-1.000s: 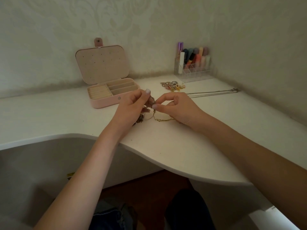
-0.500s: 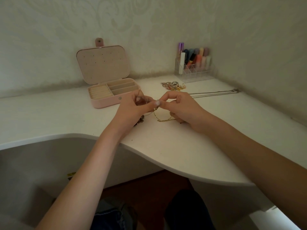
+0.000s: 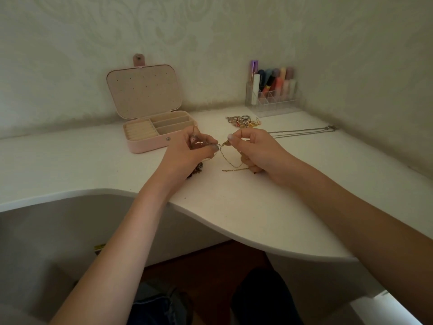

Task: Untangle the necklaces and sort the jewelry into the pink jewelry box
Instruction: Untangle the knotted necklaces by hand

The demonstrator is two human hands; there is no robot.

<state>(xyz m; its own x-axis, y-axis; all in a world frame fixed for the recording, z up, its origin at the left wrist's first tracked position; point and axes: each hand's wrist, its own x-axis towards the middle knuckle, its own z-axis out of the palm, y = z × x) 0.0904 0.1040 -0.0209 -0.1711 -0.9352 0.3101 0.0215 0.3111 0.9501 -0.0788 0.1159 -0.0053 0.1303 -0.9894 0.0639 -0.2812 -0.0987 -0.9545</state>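
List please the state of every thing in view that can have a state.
pink jewelry box: lid open, compartments look empty
tangled necklaces: pinched between both hands
left hand: pinching
right hand: pinching
silver chain: lying stretched out on desk
jewelry pile: loose, unsorted

Single head view — forward and down, near the desk [image 3: 234, 207]

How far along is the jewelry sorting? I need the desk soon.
Early. Done: pink jewelry box open, compartments look empty; silver chain lies apart. In hand: left hand and right hand pull a tangled gold chain. Left: trinket pile, all boxing.
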